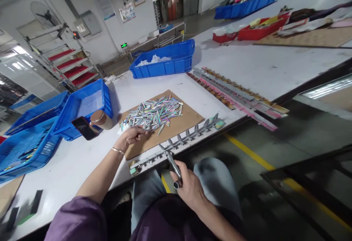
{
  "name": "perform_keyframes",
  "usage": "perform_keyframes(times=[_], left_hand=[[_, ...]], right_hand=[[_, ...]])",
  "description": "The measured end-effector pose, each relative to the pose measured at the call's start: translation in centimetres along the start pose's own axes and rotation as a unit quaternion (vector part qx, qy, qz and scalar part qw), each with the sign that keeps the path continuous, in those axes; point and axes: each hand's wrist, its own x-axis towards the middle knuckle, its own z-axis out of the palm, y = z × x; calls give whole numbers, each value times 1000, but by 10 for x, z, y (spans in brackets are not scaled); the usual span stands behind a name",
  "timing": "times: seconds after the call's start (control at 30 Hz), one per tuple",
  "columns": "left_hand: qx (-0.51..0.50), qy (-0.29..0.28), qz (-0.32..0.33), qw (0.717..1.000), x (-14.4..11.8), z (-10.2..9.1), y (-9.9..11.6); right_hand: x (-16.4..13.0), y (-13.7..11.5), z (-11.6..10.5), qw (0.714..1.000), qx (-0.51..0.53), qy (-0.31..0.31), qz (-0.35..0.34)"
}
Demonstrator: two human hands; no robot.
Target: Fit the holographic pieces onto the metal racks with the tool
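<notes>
My left hand reaches to the near edge of a pile of shiny, pointed metallic pieces on a brown board. Its fingers are pinched together; whatever may be between them cannot be made out. My right hand is wrapped around a silver hand tool with a round, hollow-looking end. The tool's tip meets a long narrow rack lying along the table's front edge. Several grey leaf-shaped pieces stand up on the rack's right part. Pale green blocks sit at its ends.
Left of the board are a phone, a lidded cup and blue crates. Another blue crate stands behind it. More long racks lie to the right, overhanging the white table's edge. Red trays are farther back.
</notes>
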Motion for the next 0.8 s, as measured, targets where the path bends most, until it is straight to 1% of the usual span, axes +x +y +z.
perform_keyframes(times=[0.07,0.1,0.17,0.2,0.23,0.27,0.3,0.33,0.37,0.4,0.43,0.47,0.5,0.53,0.57,0.6,0.67,0.73,0.8], left_hand=[[-67,-26,21,997,-26,10,-14],[-106,-33,37,993,-38,17,-21],[-172,-34,77,982,-56,32,-33],[-174,-26,97,980,-62,39,-38],[-155,-14,121,980,-67,45,-43],[-119,0,146,982,-70,49,-48],[-78,12,173,982,-72,51,-51],[-42,23,196,979,-74,53,-54],[-21,33,214,976,-74,53,-57],[-13,38,226,973,-75,53,-58],[-16,39,234,971,-76,53,-59],[-20,37,241,970,-77,53,-60],[-22,36,248,968,-78,53,-60],[-17,33,255,966,-79,53,-59],[-7,29,263,964,-80,54,-58],[6,26,269,963,-81,54,-57],[39,25,281,959,-83,55,-54],[86,30,301,949,-85,56,-50],[140,30,330,933,-87,57,-46]], right_hand=[[-5,-10,-1,994,97,-7,46],[-7,-15,-1,984,162,-18,76],[-9,-27,0,949,284,-38,131],[-9,-31,2,934,324,-43,147],[-9,-34,4,924,346,-46,155],[-8,-36,8,923,349,-45,155],[-8,-37,11,930,333,-45,149],[-7,-37,15,944,298,-45,132],[-7,-36,20,964,241,-42,106],[-7,-35,24,983,164,-37,69],[-7,-33,29,997,72,-29,26],[-8,-32,33,999,-26,-19,-19],[-8,-31,37,991,-116,-9,-58],[-9,-31,40,978,-188,-1,-89],[-10,-30,42,965,-238,6,-110],[-10,-29,44,957,-264,9,-123],[-12,-28,44,957,-258,17,-133],[-12,-27,42,971,-202,23,-125],[-13,-28,39,990,-114,21,-82]])
